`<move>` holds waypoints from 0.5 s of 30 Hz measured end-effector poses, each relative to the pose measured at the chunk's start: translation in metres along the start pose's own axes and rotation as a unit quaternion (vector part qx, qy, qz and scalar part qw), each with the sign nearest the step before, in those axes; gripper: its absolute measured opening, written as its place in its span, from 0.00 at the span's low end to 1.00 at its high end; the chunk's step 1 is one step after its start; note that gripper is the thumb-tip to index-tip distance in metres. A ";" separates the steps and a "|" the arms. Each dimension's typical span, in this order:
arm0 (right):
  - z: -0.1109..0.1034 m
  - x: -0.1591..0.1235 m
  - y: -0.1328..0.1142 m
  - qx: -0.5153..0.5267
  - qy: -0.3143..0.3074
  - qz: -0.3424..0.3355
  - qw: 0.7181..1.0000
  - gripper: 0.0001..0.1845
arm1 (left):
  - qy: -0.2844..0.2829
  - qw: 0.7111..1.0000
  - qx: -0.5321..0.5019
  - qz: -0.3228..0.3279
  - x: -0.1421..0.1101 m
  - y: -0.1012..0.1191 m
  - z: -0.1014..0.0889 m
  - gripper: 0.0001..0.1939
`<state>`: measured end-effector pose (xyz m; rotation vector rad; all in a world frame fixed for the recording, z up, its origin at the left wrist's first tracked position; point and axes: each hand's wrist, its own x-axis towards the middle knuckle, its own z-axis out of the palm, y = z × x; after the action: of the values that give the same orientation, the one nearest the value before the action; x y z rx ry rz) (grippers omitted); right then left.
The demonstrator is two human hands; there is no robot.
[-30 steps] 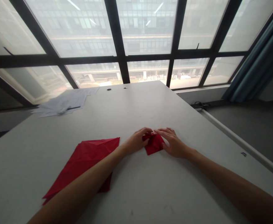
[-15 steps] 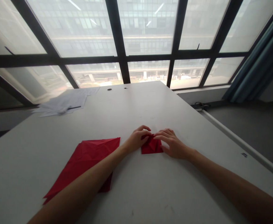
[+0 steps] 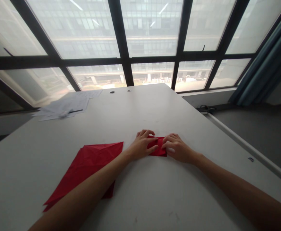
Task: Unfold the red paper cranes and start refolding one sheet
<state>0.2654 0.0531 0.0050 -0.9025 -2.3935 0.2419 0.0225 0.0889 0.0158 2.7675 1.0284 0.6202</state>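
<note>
A small folded red paper lies on the white table between my two hands. My left hand rests over its left side, thumb and fingers spread and pressing on it. At the right edge, the fingers of my right hand are closed together on the paper; their tips partly hide that edge. Under my left forearm lies a larger, creased red sheet, partly covered by the arm.
Loose white papers with a dark pen on them lie at the table's far left. A round hole shows near the back of the table. Windows stand beyond, and a blue curtain hangs at the right.
The small red paper now shows a flatter, smoother top. My left hand has spread its thumb and fingers over it, and my right fingers have moved to its right edge.
</note>
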 end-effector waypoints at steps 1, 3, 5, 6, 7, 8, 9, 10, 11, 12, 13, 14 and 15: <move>-0.002 0.000 0.000 0.002 -0.006 -0.001 1.000 0.12 | -0.002 1.000 0.014 0.001 0.000 0.001 0.000 0.19; -0.005 -0.001 -0.002 0.007 -0.022 -0.006 1.000 0.13 | -0.001 0.999 0.043 -0.002 0.000 0.002 0.001 0.23; -0.009 -0.002 -0.006 0.011 -0.037 -0.016 0.999 0.14 | 0.004 0.997 0.071 -0.007 0.000 0.002 0.002 0.22; -0.010 -0.002 -0.008 0.014 -0.044 -0.021 0.999 0.14 | 0.006 0.997 0.080 -0.009 0.000 0.002 0.003 0.21; -0.011 -0.002 -0.011 0.018 -0.048 -0.026 0.998 0.14 | 0.008 0.996 0.084 -0.009 0.000 0.002 0.003 0.18; -0.011 -0.002 -0.013 0.025 -0.052 -0.030 0.998 0.15 | 0.008 0.997 0.081 -0.010 0.000 0.001 0.004 0.16; -0.011 -0.002 -0.015 0.034 -0.057 -0.035 0.997 0.16 | 0.009 0.997 0.072 -0.013 0.000 0.000 0.005 0.14; -0.011 -0.002 -0.015 0.046 -0.058 -0.038 0.997 0.16 | 0.010 0.998 0.060 -0.018 0.000 0.000 0.006 0.12; -0.010 -0.002 -0.015 0.058 -0.052 -0.036 0.996 0.17 | 0.011 0.999 0.048 -0.024 0.001 0.000 0.007 0.12; -0.008 -0.001 -0.013 0.068 -0.036 -0.028 0.997 0.17 | 0.012 0.999 0.036 -0.031 0.001 0.000 0.008 0.12; -0.006 -0.001 -0.010 0.070 -0.014 -0.014 0.997 0.17 | 0.013 0.999 0.026 -0.036 0.001 0.000 0.008 0.12; -0.004 -0.001 -0.006 0.064 0.011 0.004 0.998 0.18 | 0.013 0.999 0.019 -0.039 0.001 0.001 0.008 0.14; -0.002 -0.001 -0.001 0.048 0.035 0.023 0.998 0.18 | 0.012 0.999 0.013 -0.040 0.000 0.002 0.007 0.16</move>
<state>0.2669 0.0517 0.0068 -0.9081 -2.2779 0.3351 0.0269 0.0878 0.0097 2.7305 1.1537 0.6344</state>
